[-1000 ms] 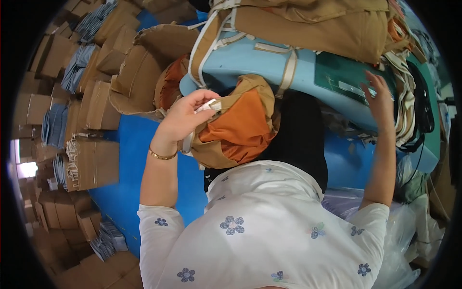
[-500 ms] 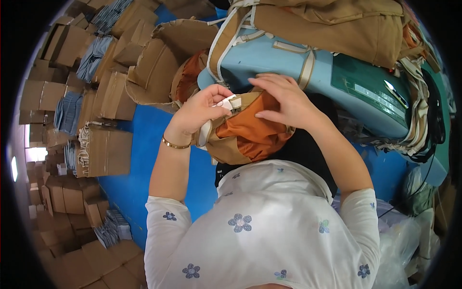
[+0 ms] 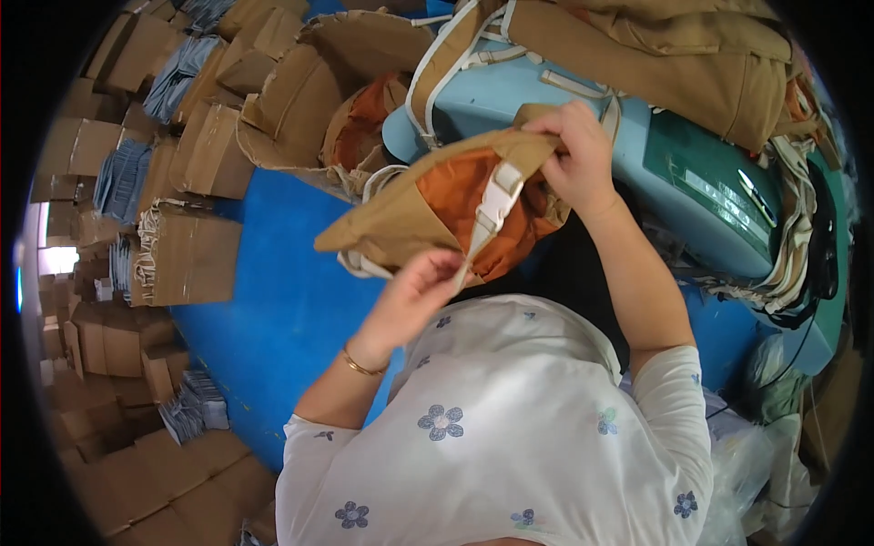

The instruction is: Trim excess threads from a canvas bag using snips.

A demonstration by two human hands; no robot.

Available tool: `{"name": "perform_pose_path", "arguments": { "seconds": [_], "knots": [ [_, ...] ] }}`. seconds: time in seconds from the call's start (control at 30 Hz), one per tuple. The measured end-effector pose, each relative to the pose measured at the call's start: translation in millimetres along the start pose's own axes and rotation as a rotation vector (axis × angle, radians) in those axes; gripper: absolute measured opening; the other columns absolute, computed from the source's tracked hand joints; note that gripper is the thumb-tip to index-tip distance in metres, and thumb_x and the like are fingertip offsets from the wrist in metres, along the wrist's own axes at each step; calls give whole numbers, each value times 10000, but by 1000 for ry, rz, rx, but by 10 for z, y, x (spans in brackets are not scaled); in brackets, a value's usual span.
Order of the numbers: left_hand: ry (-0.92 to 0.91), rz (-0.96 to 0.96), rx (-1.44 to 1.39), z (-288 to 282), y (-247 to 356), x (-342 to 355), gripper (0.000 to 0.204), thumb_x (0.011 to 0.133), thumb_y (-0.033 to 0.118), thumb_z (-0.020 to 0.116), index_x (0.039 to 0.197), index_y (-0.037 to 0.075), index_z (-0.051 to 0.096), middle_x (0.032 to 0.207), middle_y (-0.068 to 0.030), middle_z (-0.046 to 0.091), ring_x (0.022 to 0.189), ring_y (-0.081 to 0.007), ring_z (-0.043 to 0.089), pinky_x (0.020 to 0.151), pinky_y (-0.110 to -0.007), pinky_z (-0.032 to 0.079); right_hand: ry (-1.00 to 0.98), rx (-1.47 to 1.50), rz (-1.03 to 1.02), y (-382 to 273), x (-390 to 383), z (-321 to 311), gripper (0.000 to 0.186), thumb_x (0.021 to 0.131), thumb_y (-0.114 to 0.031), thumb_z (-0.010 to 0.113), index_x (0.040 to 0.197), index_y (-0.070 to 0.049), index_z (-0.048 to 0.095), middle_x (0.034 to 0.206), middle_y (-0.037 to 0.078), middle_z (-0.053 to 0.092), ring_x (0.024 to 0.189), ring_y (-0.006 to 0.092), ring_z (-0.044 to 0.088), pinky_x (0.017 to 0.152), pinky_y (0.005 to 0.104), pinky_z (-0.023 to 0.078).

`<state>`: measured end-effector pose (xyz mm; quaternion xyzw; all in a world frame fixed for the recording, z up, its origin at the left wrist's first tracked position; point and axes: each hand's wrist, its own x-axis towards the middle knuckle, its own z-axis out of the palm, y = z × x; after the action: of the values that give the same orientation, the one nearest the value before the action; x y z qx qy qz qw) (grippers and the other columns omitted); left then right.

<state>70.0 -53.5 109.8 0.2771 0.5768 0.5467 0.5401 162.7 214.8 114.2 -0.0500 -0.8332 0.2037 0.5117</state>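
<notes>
In front of my body hangs a tan cloth bag (image 3: 387,218) with an orange inner side showing. A white side-release buckle (image 3: 499,196) lies across the orange cloth on a pale webbing strap (image 3: 481,244). My left hand (image 3: 426,289) pinches the lower end of that strap, which is pulled taut toward me. With fingers closed, my right hand (image 3: 578,153) grips the bag's upper edge at the far right, beyond the buckle. Its fingertips are partly hidden by the cloth.
A light blue sewing-machine-like table (image 3: 501,100) with a green top panel (image 3: 706,173) stands ahead, draped with tan bags (image 3: 674,55). Snips (image 3: 757,197) lie on the panel. An open carton (image 3: 300,100) and many stacked boxes (image 3: 187,259) fill the left, above blue floor (image 3: 273,309).
The bag has been opened out to the left, bringing the buckle into full view. My left hand moved down and toward me onto the strap; my right hand closed on the bag's edge.
</notes>
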Motion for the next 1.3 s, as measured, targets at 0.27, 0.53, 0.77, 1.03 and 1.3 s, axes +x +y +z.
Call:
{"name": "perform_pose_path", "arguments": {
  "seconds": [0.27,0.53,0.77,1.03,1.3],
  "knots": [
    [106,362,1055,111,-115,-172,302,760,81,644,1042,13,559,917,-134,609,870,-298,595,830,-399,442,179,248,245,113,-535,-26,203,683,72,622,854,-30,583,738,88,532,680,239,510,599,298,418],
    [846,625,1440,-598,-401,-369,454,701,59,686,1130,53,537,1117,-151,536,1089,-312,496,954,-439,375,339,173,295,84,-881,-348,196,713,48,653,871,-28,563,773,82,533,715,209,520,667,278,423],
    [699,397,1079,-550,-444,-154,764,668,108,742,1329,14,369,1418,-178,252,1307,-352,278,1053,-437,307,285,78,176,69,-978,-496,225,682,28,673,867,-44,567,761,90,556,715,249,529,685,328,432],
    [475,308,933,-724,-1108,79,832,620,192,758,1337,22,370,1282,-196,458,1223,-361,396,1034,-434,310,185,40,231,73,-1213,-685,212,676,38,659,851,-31,560,794,116,554,786,279,554,804,387,496],
    [449,355,934,-621,-1156,255,442,663,188,743,1040,23,581,1013,-166,600,970,-372,535,887,-432,406,131,-50,330,122,-1510,-947,216,679,-25,707,833,-34,556,811,113,551,790,275,558,812,389,499]
  ]
}}
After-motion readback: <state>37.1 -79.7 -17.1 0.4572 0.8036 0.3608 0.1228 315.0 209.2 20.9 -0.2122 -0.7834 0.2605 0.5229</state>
